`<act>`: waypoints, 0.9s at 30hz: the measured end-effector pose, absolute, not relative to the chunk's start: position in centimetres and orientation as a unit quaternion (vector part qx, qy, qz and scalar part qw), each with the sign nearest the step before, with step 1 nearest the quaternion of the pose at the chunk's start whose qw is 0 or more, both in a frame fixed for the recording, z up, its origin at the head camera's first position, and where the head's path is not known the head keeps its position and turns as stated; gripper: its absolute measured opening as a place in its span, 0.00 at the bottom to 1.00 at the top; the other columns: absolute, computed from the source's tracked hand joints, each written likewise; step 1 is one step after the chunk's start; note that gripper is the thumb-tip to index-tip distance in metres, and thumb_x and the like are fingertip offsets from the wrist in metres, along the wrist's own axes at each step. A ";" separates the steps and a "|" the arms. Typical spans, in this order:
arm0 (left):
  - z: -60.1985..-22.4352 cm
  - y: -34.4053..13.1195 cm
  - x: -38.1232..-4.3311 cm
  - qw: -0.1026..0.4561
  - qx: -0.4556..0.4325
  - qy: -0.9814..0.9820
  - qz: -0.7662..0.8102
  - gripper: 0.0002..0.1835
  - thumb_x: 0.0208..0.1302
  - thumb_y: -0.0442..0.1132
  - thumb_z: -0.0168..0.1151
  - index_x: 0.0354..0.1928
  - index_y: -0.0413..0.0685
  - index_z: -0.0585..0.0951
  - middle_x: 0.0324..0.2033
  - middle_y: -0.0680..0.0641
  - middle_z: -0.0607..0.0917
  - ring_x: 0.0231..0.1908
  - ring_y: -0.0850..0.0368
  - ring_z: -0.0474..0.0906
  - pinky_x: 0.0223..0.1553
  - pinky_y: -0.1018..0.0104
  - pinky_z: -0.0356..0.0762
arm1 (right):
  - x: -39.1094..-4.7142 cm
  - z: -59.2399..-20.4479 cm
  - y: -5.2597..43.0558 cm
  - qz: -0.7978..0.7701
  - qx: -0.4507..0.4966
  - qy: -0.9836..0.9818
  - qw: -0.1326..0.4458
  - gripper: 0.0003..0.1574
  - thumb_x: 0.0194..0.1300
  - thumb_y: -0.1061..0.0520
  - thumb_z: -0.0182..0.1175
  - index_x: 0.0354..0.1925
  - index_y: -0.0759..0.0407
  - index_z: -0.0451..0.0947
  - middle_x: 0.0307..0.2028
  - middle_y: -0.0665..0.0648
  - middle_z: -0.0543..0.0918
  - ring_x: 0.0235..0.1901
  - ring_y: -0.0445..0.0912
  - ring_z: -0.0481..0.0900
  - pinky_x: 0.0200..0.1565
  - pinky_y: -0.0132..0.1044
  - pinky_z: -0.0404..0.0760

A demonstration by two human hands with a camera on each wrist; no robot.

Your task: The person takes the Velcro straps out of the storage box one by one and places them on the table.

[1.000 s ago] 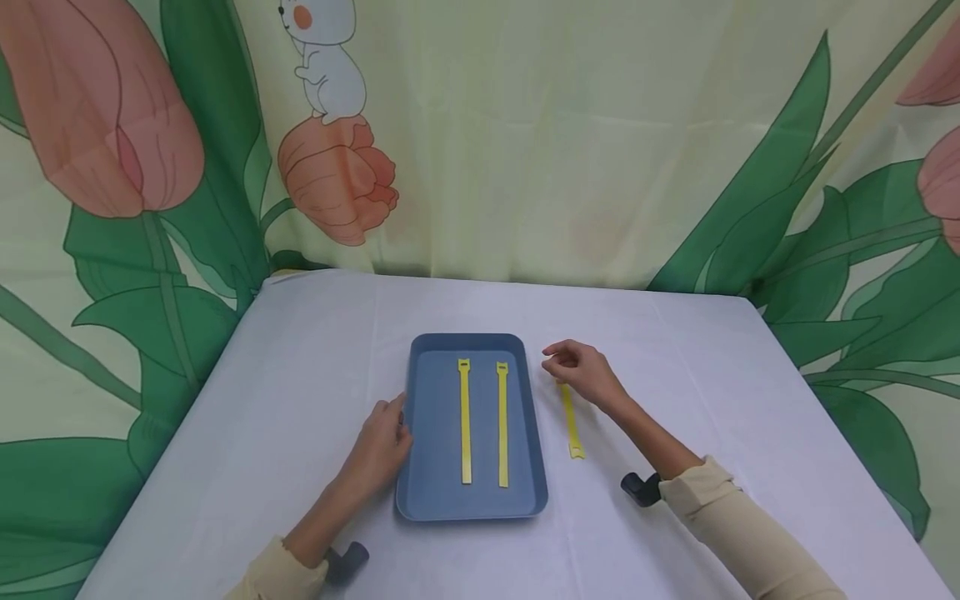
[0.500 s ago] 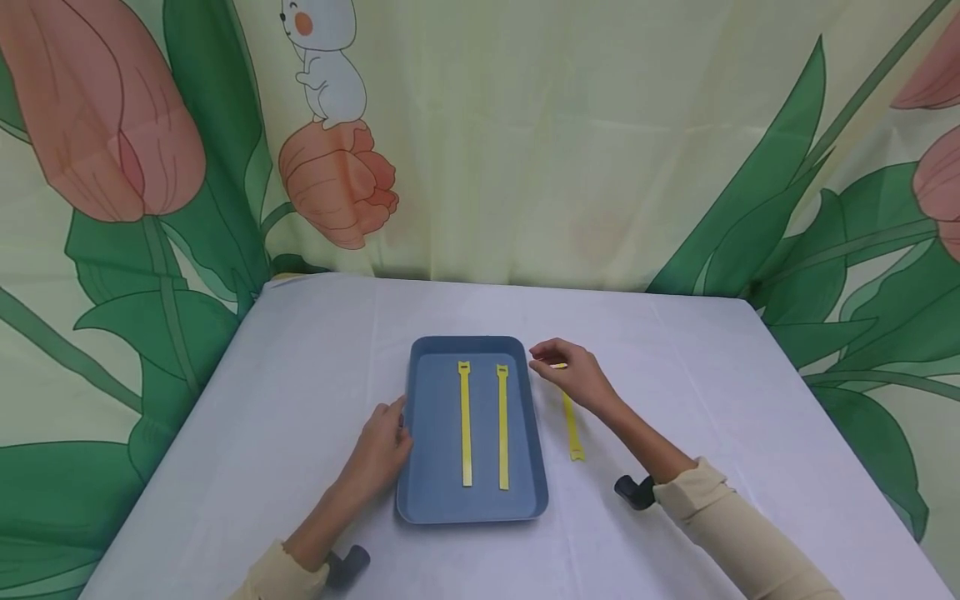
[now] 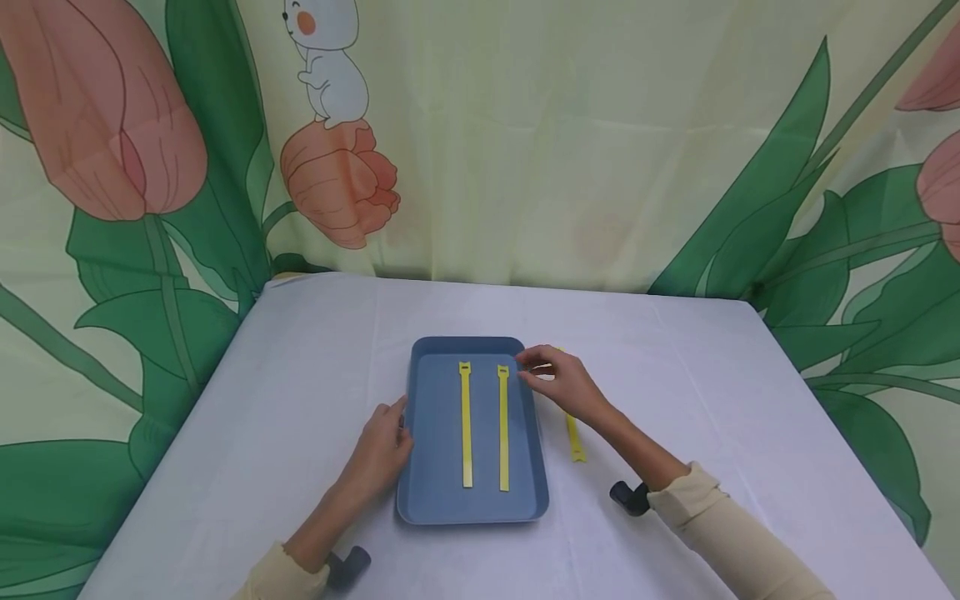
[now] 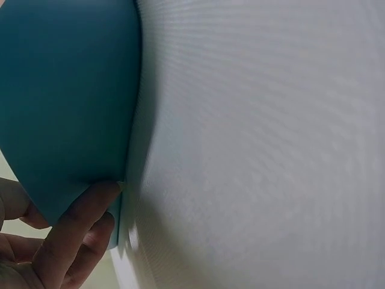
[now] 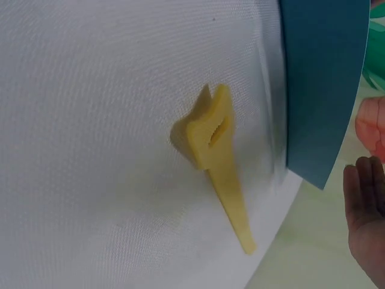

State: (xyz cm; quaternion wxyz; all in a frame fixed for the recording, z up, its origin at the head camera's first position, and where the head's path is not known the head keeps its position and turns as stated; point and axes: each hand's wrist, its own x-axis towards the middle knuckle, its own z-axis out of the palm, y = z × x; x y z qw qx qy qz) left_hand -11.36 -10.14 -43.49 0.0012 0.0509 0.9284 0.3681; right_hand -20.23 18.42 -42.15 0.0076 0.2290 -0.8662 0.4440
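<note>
— What do we make of the hands?
— We see the left hand [image 3: 381, 446] gripping the left rim of the blue tray [image 3: 437, 433]. The right hand [image 3: 564, 383] holds nothing; its thumb and fingers stand apart at the tray's far right corner, and we can't tell whether they touch it.
— And the yellow strips?
— Two lie in the tray, side by side: the left strip [image 3: 467, 429] and the right strip [image 3: 504, 433]. Both run near to far, slotted heads at the far end.
— The third strip [image 3: 574, 439]?
— We find it just right of the tray, partly hidden by the right hand. Its slotted head points near, its thin tail far and slightly left.
— Beneath?
— White cloth [image 3: 300, 358], and we see a pale curtain [image 3: 525, 183] behind, printed with tulips [image 3: 105, 117] and a white animal [image 3: 337, 83].
</note>
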 end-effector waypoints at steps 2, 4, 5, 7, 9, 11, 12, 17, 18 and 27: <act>-43.5 -10.1 -11.3 -0.001 0.053 0.929 0.366 0.28 0.59 0.26 0.55 0.62 0.26 0.64 0.38 0.40 0.74 0.35 0.54 0.75 0.36 0.65 0.78 | -20.2 -42.3 18.3 0.439 0.247 -0.864 0.001 0.18 0.60 0.63 0.64 0.50 0.61 0.77 0.47 0.60 0.80 0.47 0.49 0.79 0.50 0.42 0.77; -43.4 -10.1 -11.3 -0.001 0.055 0.930 0.364 0.27 0.59 0.26 0.55 0.62 0.26 0.65 0.38 0.41 0.74 0.35 0.54 0.75 0.36 0.65 0.78 | -20.2 -42.3 18.2 0.437 0.259 -0.861 -0.007 0.19 0.59 0.63 0.64 0.50 0.61 0.77 0.48 0.60 0.80 0.49 0.49 0.78 0.52 0.42 0.76; -43.5 -10.1 -11.3 -0.002 0.055 0.930 0.363 0.27 0.59 0.26 0.55 0.62 0.26 0.65 0.38 0.41 0.74 0.35 0.54 0.75 0.36 0.65 0.78 | -20.2 -42.4 18.1 0.438 0.262 -0.860 -0.012 0.19 0.59 0.63 0.64 0.50 0.61 0.76 0.48 0.60 0.80 0.49 0.49 0.78 0.52 0.42 0.75; -43.5 -10.1 -11.3 -0.002 0.056 0.931 0.361 0.27 0.59 0.26 0.55 0.62 0.26 0.65 0.38 0.41 0.74 0.35 0.54 0.75 0.37 0.65 0.78 | -20.1 -42.3 18.0 0.441 0.269 -0.856 -0.018 0.19 0.59 0.64 0.64 0.51 0.61 0.76 0.48 0.60 0.79 0.50 0.48 0.77 0.53 0.41 0.74; -43.4 -10.0 -11.2 -0.002 0.054 0.931 0.361 0.27 0.60 0.26 0.55 0.62 0.26 0.65 0.38 0.41 0.75 0.36 0.53 0.75 0.37 0.65 0.78 | -20.1 -42.4 18.0 0.444 0.276 -0.852 -0.023 0.19 0.60 0.64 0.64 0.51 0.60 0.76 0.49 0.59 0.79 0.50 0.47 0.77 0.53 0.42 0.74; -43.4 -10.0 -11.2 -0.002 0.053 0.931 0.361 0.27 0.59 0.26 0.55 0.62 0.26 0.65 0.38 0.41 0.75 0.35 0.54 0.75 0.37 0.65 0.78 | -20.1 -42.6 17.9 0.448 0.282 -0.848 -0.026 0.20 0.60 0.64 0.63 0.51 0.60 0.76 0.49 0.58 0.79 0.51 0.47 0.76 0.53 0.43 0.74; -43.4 -10.0 -11.2 -0.002 0.053 0.931 0.362 0.27 0.59 0.26 0.55 0.62 0.26 0.65 0.38 0.41 0.75 0.35 0.54 0.75 0.37 0.66 0.78 | -20.1 -42.6 17.9 0.450 0.285 -0.846 -0.025 0.20 0.60 0.64 0.63 0.51 0.60 0.77 0.48 0.57 0.79 0.51 0.47 0.76 0.53 0.43 0.74; -43.3 -10.0 -11.2 -0.005 0.053 0.930 0.363 0.28 0.59 0.26 0.55 0.62 0.26 0.65 0.38 0.41 0.74 0.35 0.54 0.75 0.36 0.66 0.78 | -20.1 -42.7 17.7 0.446 0.295 -0.845 -0.018 0.20 0.59 0.64 0.64 0.51 0.59 0.77 0.48 0.52 0.79 0.51 0.47 0.76 0.53 0.42 0.74; -43.3 -10.0 -11.2 -0.005 0.053 0.931 0.362 0.28 0.59 0.26 0.55 0.62 0.26 0.65 0.37 0.41 0.74 0.35 0.54 0.75 0.36 0.66 0.78 | -20.0 -42.7 17.7 0.438 0.299 -0.848 -0.015 0.20 0.59 0.63 0.64 0.51 0.58 0.77 0.48 0.51 0.79 0.51 0.46 0.76 0.53 0.41 0.75; -43.5 -10.1 -11.1 -0.008 0.061 0.931 0.361 0.27 0.58 0.25 0.56 0.61 0.25 0.66 0.34 0.43 0.74 0.32 0.56 0.73 0.33 0.66 0.77 | -20.0 -43.1 17.5 0.361 0.368 -0.857 0.019 0.20 0.58 0.60 0.66 0.50 0.60 0.78 0.48 0.51 0.79 0.52 0.43 0.74 0.52 0.40 0.75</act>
